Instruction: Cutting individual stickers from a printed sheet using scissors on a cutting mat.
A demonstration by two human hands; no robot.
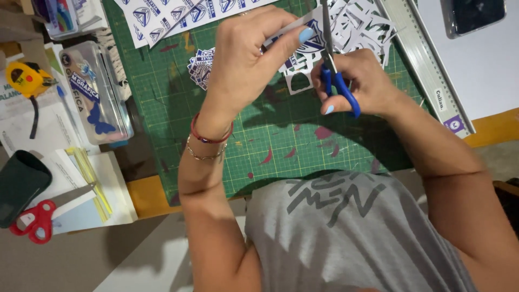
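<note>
Scissors [338, 81] gripped in our right hand [357, 81] | left hand [243, 59] pinches sticker sheet [303, 40] above cutting mat [270, 140] | we turn paper, not blades

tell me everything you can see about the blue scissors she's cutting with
The blue scissors have blue plastic-looking loop handles and grey metal blades. The right hand grips them, fingers through the loops. The blades point up and away from the person, over the green cutting mat. They meet a white printed paper piece pinched by the left hand. The blade tips run out of the top of the picture.
</note>
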